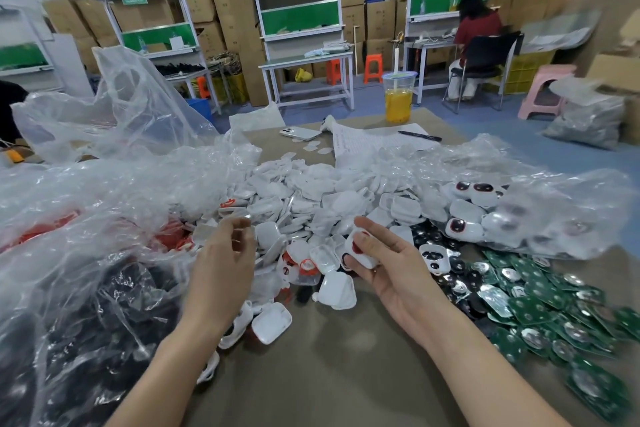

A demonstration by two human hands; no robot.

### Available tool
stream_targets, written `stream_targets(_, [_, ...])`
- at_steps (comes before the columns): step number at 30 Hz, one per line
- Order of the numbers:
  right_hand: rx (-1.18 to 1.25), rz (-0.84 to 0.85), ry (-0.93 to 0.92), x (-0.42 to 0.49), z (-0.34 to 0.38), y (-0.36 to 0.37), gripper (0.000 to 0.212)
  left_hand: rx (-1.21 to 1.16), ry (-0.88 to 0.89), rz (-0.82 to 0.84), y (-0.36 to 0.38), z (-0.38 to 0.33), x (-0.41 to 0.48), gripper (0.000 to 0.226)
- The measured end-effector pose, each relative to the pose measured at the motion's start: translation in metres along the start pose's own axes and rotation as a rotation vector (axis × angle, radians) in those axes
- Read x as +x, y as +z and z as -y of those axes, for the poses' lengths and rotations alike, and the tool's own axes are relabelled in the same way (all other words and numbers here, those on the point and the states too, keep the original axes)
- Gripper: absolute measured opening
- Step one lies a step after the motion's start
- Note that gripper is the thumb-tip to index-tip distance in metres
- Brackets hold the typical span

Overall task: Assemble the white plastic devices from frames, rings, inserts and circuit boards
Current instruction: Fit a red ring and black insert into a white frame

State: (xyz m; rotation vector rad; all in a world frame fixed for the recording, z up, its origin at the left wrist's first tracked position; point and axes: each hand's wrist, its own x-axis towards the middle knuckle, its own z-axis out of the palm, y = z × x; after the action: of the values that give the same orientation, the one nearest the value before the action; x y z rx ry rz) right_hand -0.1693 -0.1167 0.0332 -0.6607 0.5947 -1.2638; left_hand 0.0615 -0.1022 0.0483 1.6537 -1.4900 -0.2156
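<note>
1. The right hand (391, 267) lay palm up above the brown table (346, 367), with its thumb and curled fingers clasped around a white device (360, 251) that showed 2 dark red round windows.
2. The left hand (225, 253) hovered to the left of it with its back to the camera and its fingers curled at the near edge of the pile. The fingertips were blurred, so I could not tell whether they pinched anything.
3. Between and beyond the 2 hands spread a pile of white plastic frames (304, 191); a few carried orange-red rings (306, 265).
4. Green circuit boards (540, 308) with silver discs lay heaped on the near right of the table.
5. Just left of the boards sat black inserts (459, 265), touching the white pile.
6. A clear bag of finished devices (519, 215) rested at the right, beyond the boards.
7. Crumpled clear bags (104, 184) covered the left side; red parts (52, 224) and black parts (104, 315) showed through them.
8. At the far end of the table stood a lidded cup of yellow drink (398, 97), with a white phone (300, 133), a printed sheet (367, 146) and a black pen (419, 136) near it.
</note>
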Motion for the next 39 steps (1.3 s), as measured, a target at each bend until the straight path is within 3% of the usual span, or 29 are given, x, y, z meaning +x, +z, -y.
stream_targets(6, [0.013, -0.007, -0.013, 0.000, 0.002, -0.006, 0.026, 0.073, 0.243, -0.158, 0.024, -0.019, -0.044, 0.015])
stream_targets(10, [-0.004, -0.021, -0.022, 0.000, 0.005, -0.007, 0.023, 0.084, 0.331, 0.085, 0.038, -0.027, -0.065, 0.027])
stream_targets(13, [-0.042, -0.036, -0.021, -0.001, 0.007, -0.007, 0.021, 0.139, 0.425, 0.174, 0.039, -0.027, -0.066, 0.027])
stream_targets(22, [0.295, -0.103, -0.181, -0.002, 0.035, -0.027, 0.026, 0.300, 0.683, 0.153, 0.067, -0.046, -0.075, 0.028])
stream_targets(31, [0.418, -0.123, -0.204, 0.000, 0.038, -0.032, 0.010, 0.672, 0.534, 0.106, 0.099, -0.065, -0.051, 0.032])
stream_targets(39, [0.371, -0.118, -0.165, 0.003, 0.035, -0.032, 0.020, 0.615, 0.563, 0.133, 0.100, -0.060, -0.037, 0.014])
